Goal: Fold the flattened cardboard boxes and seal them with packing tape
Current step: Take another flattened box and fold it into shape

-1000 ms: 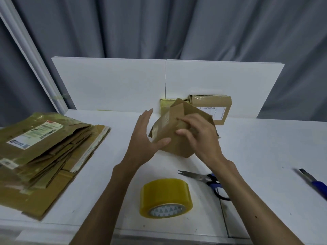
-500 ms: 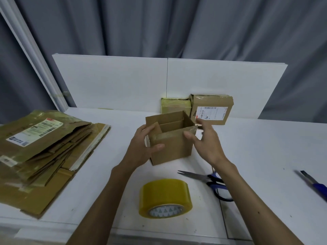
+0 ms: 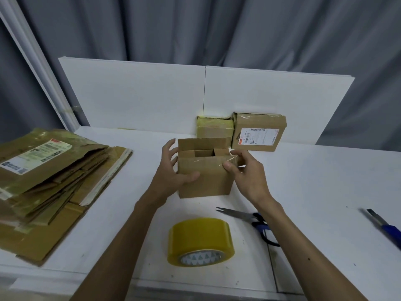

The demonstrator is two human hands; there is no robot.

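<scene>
— Nearest the table [image 3: 108,246] edge, what do you see?

— One roll of yellowish packing tape [image 3: 200,242], its core facing the near edge. Just beyond it to the right lie scissors [image 3: 238,213] with blue handles, blades together and pointing left; the right forearm covers part of the handles. Well apart, at the far right, lies a blue-handled cutter [image 3: 386,229].

— And the box being worked on?

— Past the tape, mid-table, a small cardboard box [image 3: 206,181] stands upright between both hands. Its top is open: the far flap stands up, the two side flaps are folded inward, and the near flap shows a glint of clear tape.

— How do the hands hold it?

— On the left hand [image 3: 173,172] the fingers are spread wide and fairly straight beside the box's left wall, with the thumb lying across the front face. It steadies more than it grips. The right hand [image 3: 247,174] pinches the right end of the near flap between thumb and forefinger, the other fingers curled behind.

— Anything off to the left?

— A pile of flattened boxes [image 3: 50,177], uneven, the top one carrying a printed label.

— Farther back?

— Two taped boxes side by side, touching the white boards [image 3: 141,94]: a smaller one [image 3: 214,129] on the left, a labelled one [image 3: 259,132] on the right. Behind the boards hangs a grey curtain [image 3: 195,29].
</scene>
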